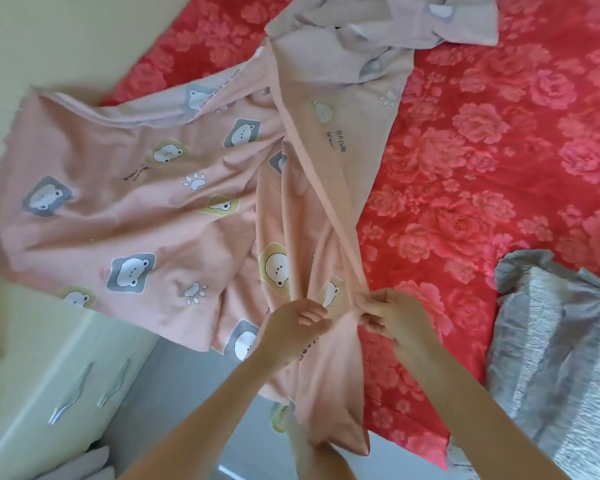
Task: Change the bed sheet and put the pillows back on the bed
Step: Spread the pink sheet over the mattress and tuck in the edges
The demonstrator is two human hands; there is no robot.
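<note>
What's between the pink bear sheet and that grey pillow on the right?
Just a bare stretch of the red floral bed cover, as the head view shows.

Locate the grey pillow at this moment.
Head view: the grey pillow lies at the lower right on the red floral sheet, just right of the right hand.

The sheet is pale pink, printed with bears in grey and yellow squares, paw marks and small lettering. It is bunched at its near end, where it is gripped by the left hand and the right hand. Its left part is spread past the edge of the bed and its far end is crumpled on the red, rose-patterned bed. A grey pillow is laid at the near right.
</note>
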